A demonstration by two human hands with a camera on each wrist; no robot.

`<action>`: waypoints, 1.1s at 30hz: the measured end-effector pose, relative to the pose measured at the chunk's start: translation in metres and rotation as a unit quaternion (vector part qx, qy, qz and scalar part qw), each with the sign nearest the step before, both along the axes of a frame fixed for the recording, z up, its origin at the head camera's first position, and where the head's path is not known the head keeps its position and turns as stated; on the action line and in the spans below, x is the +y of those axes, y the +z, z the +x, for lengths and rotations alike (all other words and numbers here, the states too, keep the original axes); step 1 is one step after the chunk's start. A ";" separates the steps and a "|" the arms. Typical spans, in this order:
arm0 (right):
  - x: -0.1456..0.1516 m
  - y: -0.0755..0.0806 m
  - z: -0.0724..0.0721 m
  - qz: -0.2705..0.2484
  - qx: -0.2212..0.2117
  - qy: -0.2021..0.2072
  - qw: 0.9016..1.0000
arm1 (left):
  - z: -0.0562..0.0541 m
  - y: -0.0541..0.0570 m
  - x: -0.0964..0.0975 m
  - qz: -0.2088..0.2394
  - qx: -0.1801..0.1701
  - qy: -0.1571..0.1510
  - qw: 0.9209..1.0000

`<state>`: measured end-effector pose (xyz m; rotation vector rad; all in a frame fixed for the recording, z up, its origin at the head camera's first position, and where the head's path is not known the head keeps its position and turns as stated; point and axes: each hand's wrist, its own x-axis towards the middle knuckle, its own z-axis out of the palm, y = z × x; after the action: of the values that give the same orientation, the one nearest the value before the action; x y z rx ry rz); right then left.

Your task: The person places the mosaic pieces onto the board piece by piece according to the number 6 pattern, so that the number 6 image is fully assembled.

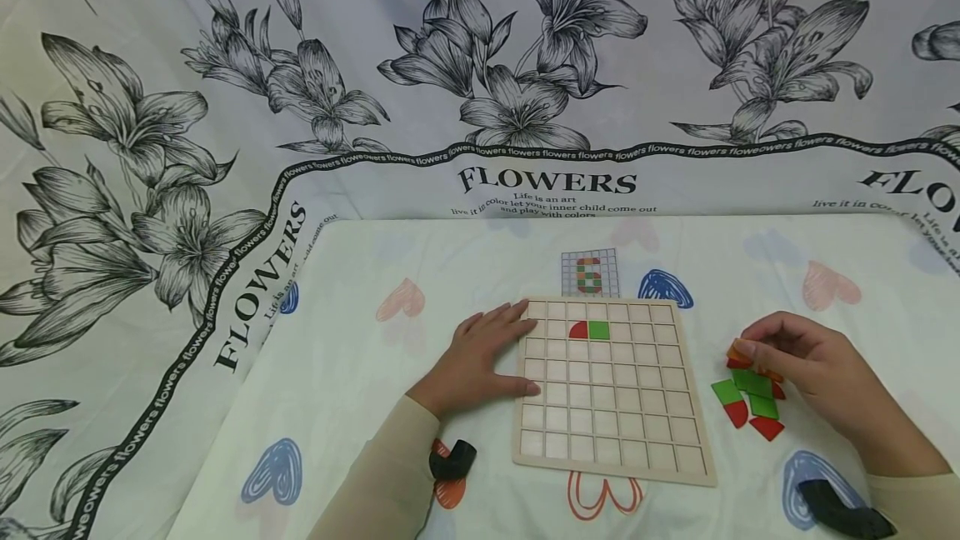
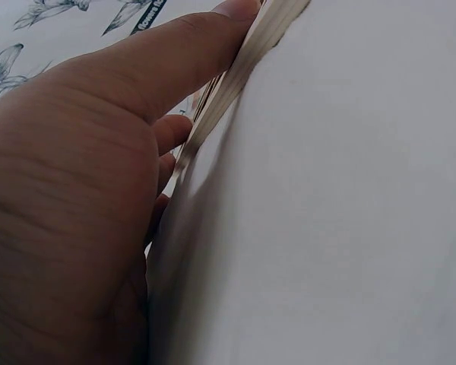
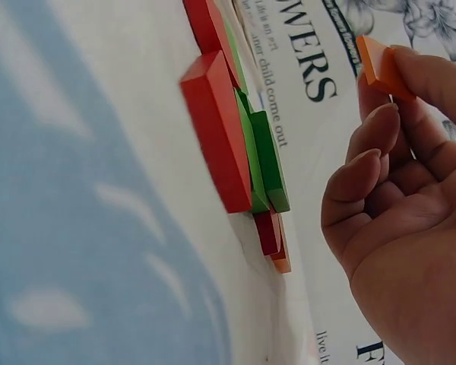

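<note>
Nearest cam., at lower edge of head view: L sleeve [image 1: 367, 473], beige, w/ a black fitting [image 1: 452, 461] at the wrist. Hands are apart. L hand [image 1: 480, 357] lies along the L side of the grid board [image 1: 615, 398], fingers spread, thumb & fingertips resting on its rim, no grip visible. R hand [image 1: 813, 369] pinches one orange tile [image 3: 386, 70] btwn thumb & finger, just above the loose tiles [image 1: 763, 407] on the cloth [image 1: 360, 407], R of the board; exact tile outline can't be told, fingers cover part. Recommended procedure (judgement): hold tile by its edges, leaving the underside free; check colour, shape & rotation vs. the pattern card [image 1: 588, 273], at the board's far edge; lower tile level, centre it in its cell, press flat w/ one fingertip. Use L hand as brace only, light pressure, fingers off the target cell. Caution: a skewed tile would prob. catch on the dividers; a low R wrist could scatter the stock. Containers: the board acts as a shallow tray of sq. cells; 2nd row from far edge holds a red quarter-round tile [image 1: 578, 330] and, in the adj. cell to its R, a green sq. tile [image 1: 598, 330]. Loose stock, mainly red & green, lies bunched, partly overlapping, partly hidden by R hand
</note>
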<state>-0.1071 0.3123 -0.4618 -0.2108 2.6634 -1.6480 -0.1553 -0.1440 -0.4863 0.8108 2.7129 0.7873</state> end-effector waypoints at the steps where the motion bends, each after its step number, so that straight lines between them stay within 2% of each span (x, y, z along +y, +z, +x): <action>1: 0.000 0.000 0.000 0.001 0.002 0.000 1.000 | 0.000 0.000 0.000 0.000 0.000 0.000 1.000; 13: -0.004 0.002 0.001 -0.012 0.007 0.009 1.000 | -0.001 -0.002 -0.001 0.002 0.002 -0.003 1.000; 26: -0.008 0.006 0.000 -0.033 -0.030 0.003 0.999 | -0.001 0.000 0.000 0.002 -0.002 -0.001 1.000; 33: -0.011 0.008 0.001 -0.032 -0.021 0.010 0.999 | 0.000 0.000 0.000 0.004 0.001 -0.001 1.000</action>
<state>-0.1060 0.3011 -0.4540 -0.1998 2.5718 -1.7131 -0.1558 -0.1442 -0.4865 0.8174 2.7115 0.7969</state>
